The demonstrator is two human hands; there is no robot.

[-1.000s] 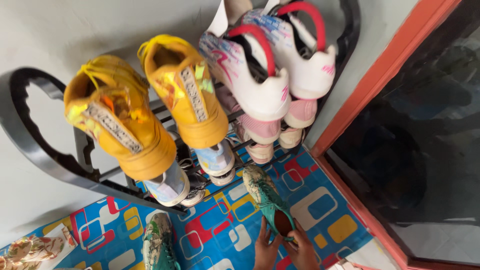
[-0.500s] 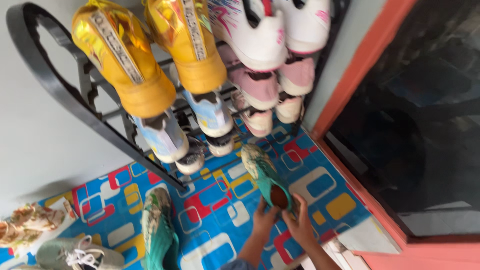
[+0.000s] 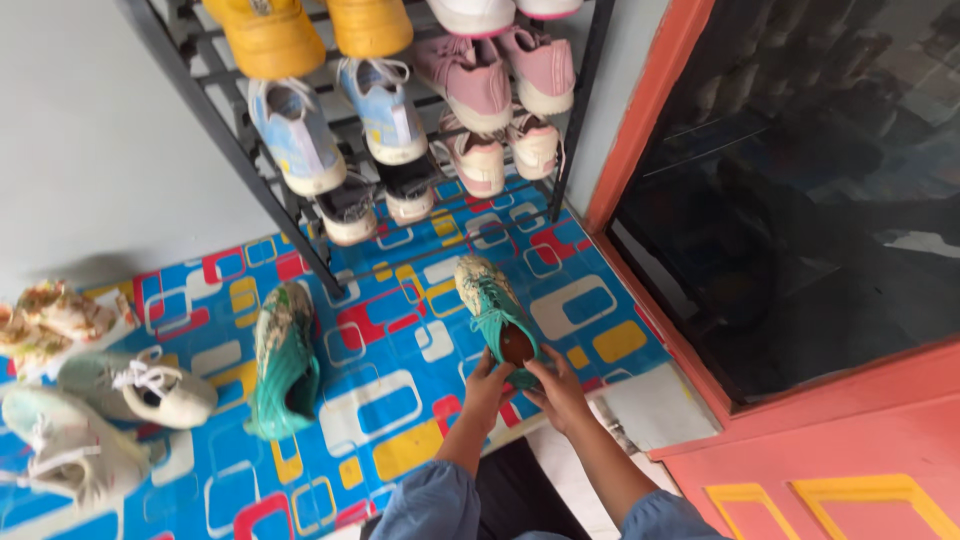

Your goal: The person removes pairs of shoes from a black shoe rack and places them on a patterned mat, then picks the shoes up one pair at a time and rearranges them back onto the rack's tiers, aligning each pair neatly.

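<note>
Two teal shoes lie off the shoe rack (image 3: pixel 250 165), whose tiers are mostly filled: one teal shoe (image 3: pixel 497 310) on the patterned mat (image 3: pixel 400 400) near its right edge, its mate (image 3: pixel 285 360) left of mat centre, untouched. Left hand (image 3: pixel 487 378) and right hand (image 3: pixel 557 390), forearms extended, fingers curled, clasp the first shoe's heel.

Black metal shoe rack (image 3: pixel 250 170) w/ yellow pr (image 3: pixel 268 35) on top, pale blue pr (image 3: pixel 300 135) & pink pr (image 3: pixel 475 70) below. Blue patterned floor mat (image 3: pixel 400 370); 2nd teal shoe (image 3: pixel 285 360) on its side, white sneakers (image 3: pixel 140 388) at left. Orange door frame (image 3: pixel 640 130), dark glass (image 3: pixel 800 190) at right
</note>
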